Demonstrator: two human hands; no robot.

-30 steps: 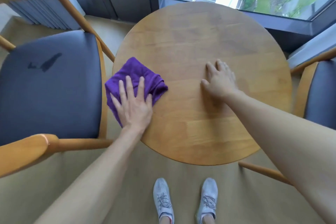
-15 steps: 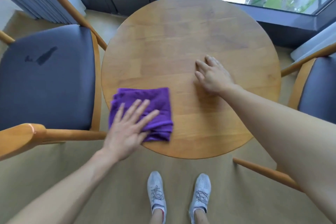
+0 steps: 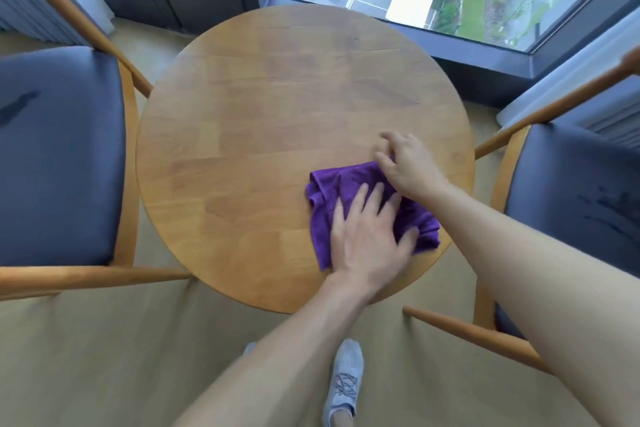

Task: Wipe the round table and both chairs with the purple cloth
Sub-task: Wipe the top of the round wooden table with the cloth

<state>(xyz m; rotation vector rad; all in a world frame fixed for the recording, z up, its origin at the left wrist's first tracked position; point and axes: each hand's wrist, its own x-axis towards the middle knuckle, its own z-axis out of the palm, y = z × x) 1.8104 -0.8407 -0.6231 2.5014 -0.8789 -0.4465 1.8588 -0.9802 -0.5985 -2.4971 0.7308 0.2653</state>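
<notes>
Purple cloth rumpled, folded on table

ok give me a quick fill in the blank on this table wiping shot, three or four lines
1. The left hand presses flat on the ____ cloth.
2. The cloth lies on the ____ table.
3. The right hand touches the cloth's ____ edge.
4. One chair stands on each ____ of the table.

Missing words: purple; round; far; side

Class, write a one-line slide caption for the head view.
Left hand presses a purple cloth flat on the round wooden table; right hand touches the cloth's far edge.
</notes>
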